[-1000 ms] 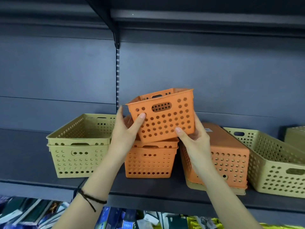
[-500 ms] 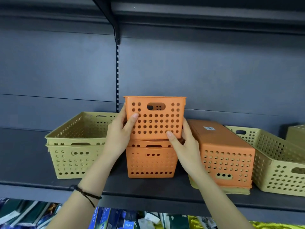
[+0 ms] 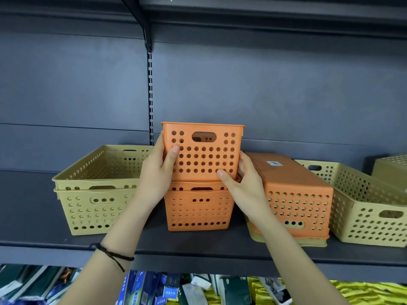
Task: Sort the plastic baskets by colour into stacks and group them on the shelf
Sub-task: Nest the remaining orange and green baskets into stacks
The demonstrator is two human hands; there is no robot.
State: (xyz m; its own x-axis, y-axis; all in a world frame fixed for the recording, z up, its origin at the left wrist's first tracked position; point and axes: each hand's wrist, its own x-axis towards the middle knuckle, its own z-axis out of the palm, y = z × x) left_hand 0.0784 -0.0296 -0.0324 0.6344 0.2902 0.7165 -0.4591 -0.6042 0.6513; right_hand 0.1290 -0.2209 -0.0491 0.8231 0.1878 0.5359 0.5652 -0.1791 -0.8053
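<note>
Seen from the head camera, a person's two bare hands grip a small orange perforated basket (image 3: 202, 151) above a dark shelf (image 3: 198, 249). The left hand (image 3: 157, 172) clasps the basket's left side, thumb pressed flat on the front wall; the right hand (image 3: 241, 183) clasps the lower right corner, thumb on the front near the bottom edge. The basket sits upright and level, its base set into the mouth of an orange basket stack (image 3: 199, 208) standing at the middle of the shelf; how deep it has seated cannot be told. To the left, just beside the left wrist, stand two nested yellow baskets (image 3: 97, 194). To the right, touching or nearly touching the right hand, an overturned orange basket (image 3: 297, 194) with a small label on its base rests on an upside-down yellow basket's rim (image 3: 286, 241). Further right stands a single open yellow basket (image 3: 363, 205), and at the frame's edge part of another yellow basket (image 3: 392, 168). A black cord bracelet (image 3: 114, 255) circles the left wrist. Packaged goods (image 3: 176, 291) fill the level below.
</note>
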